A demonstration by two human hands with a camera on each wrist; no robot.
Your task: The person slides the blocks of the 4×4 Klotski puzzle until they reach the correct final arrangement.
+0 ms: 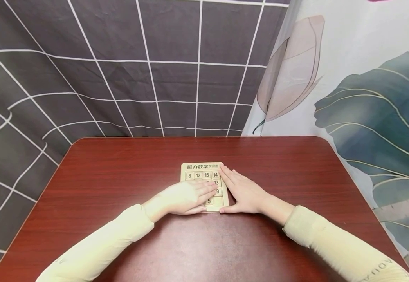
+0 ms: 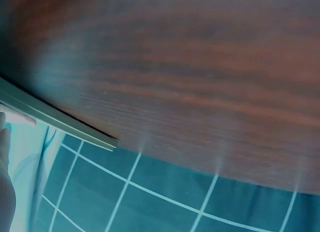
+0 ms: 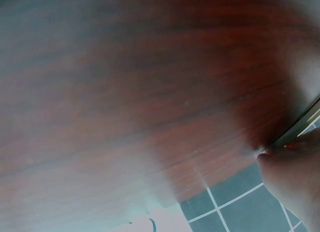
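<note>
A pale wooden number sliding puzzle [image 1: 204, 167] lies flat on the table, its top row reading 8, 12, 15, 14. My left hand [image 1: 186, 197] rests across its left and middle part with straight fingers, covering many tiles; 13, 9 and 5 still show, and a gap is at the lower right corner. Along the puzzle's right side lies my right hand [image 1: 248, 194], fingertips at the upper right edge and thumb at the lower right corner. The left wrist view catches the puzzle's side edge [image 2: 60, 119]; in the right wrist view the right hand [image 3: 295, 174] meets that edge.
The reddish-brown wooden table [image 1: 127, 164] has rounded far corners. Behind it hangs a dark grey curtain [image 1: 119, 78] with a white grid, and to the right a white curtain [image 1: 352, 31] with large leaf prints. Both forearms wear pale yellow sleeves [image 1: 102, 243].
</note>
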